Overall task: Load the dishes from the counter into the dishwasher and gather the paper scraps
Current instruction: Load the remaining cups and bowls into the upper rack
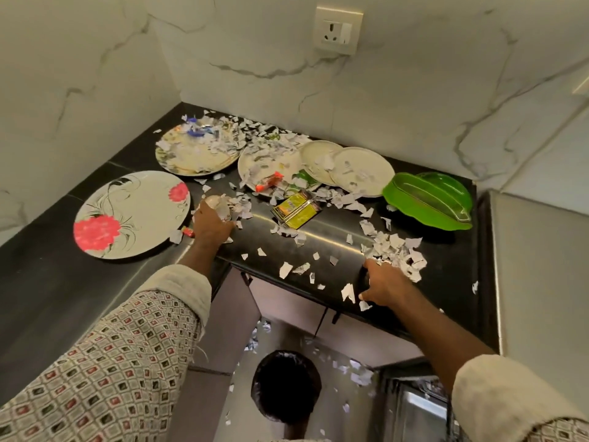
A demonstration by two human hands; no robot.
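Torn paper scraps (393, 252) litter the black counter (446, 275). My left hand (212, 223) is closed around a bunch of scraps beside a white plate with red flowers (132, 215). My right hand (384, 287) lies flat with fingers spread on the counter's front, touching a heap of scraps. Farther back sit a patterned plate (194, 154), a plate holding scraps and a red wrapper (271, 169), two overlapping cream plates (361, 170) and a green leaf-shaped dish (428, 200).
A yellow-green packet (296, 210) lies mid-counter. A small red wrapper (188, 231) sits by the flowered plate. Marble walls and a socket (338, 30) stand behind. Below the counter edge are a person's head (285, 386), scraps on the floor and a metallic surface (414, 409).
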